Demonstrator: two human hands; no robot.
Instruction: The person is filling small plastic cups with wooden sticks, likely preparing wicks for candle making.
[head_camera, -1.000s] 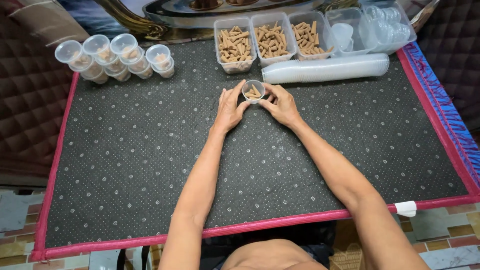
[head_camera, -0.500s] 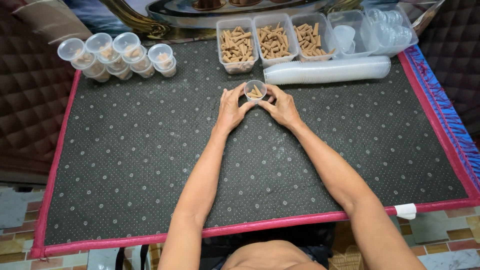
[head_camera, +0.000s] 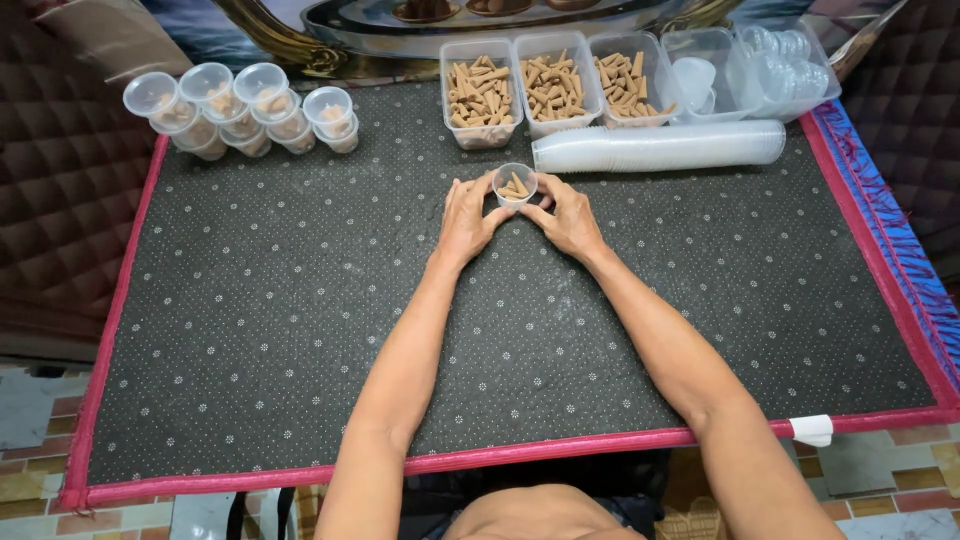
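Dark dotted matting with a pink border (head_camera: 110, 380) covers the counter, set against quilted brown upholstery. Left of the small clear cup (head_camera: 515, 183), well apart from it at the mat's far corner, lies a cluster of filled cups (head_camera: 240, 105), stacked and tipped on their sides; these look like finished portions. The left hand (head_camera: 468, 215) curls loosely round the cup's left side, fingertips touching its wall, and the right hand (head_camera: 568, 215) mirrors it on the other side, so both hold the cup upright on the mat. The cup is transparent, lidless, and holds a few tan incense cones. Just behind it stand three tubs of loose cones (head_camera: 550, 90), still well stocked. Right of the cup lies a long sleeve of nested empty cups (head_camera: 660, 147), with a tub of clear lids (head_camera: 785, 60) beyond, so much filling appears left.
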